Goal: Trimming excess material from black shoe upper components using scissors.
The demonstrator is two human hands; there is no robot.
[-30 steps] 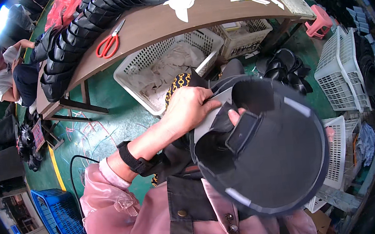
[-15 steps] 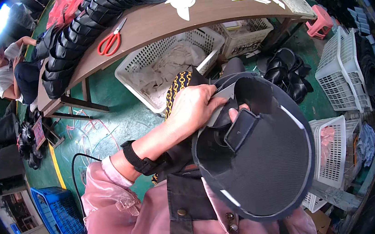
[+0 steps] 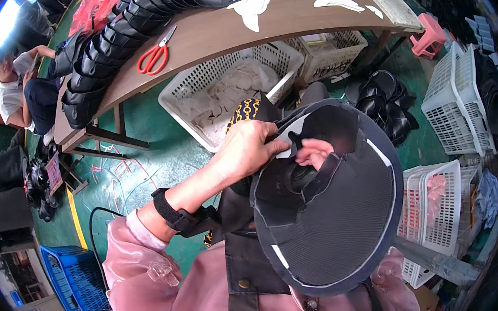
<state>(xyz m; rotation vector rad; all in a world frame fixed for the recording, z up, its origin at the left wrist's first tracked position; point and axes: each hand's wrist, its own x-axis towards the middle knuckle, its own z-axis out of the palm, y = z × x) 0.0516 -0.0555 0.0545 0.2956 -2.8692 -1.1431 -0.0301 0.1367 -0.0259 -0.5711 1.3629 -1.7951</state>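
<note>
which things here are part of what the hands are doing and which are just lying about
Apparently in use:
- black rounded piece
- left hand, pinching its edge
- right hand, partly hidden, showing through its opening

Apparently lying about:
- red-handled scissors
- white cut pieces
- pink stool
- blue basket

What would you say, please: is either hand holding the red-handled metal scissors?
No, the red-handled metal scissors lie on the brown table.
</note>
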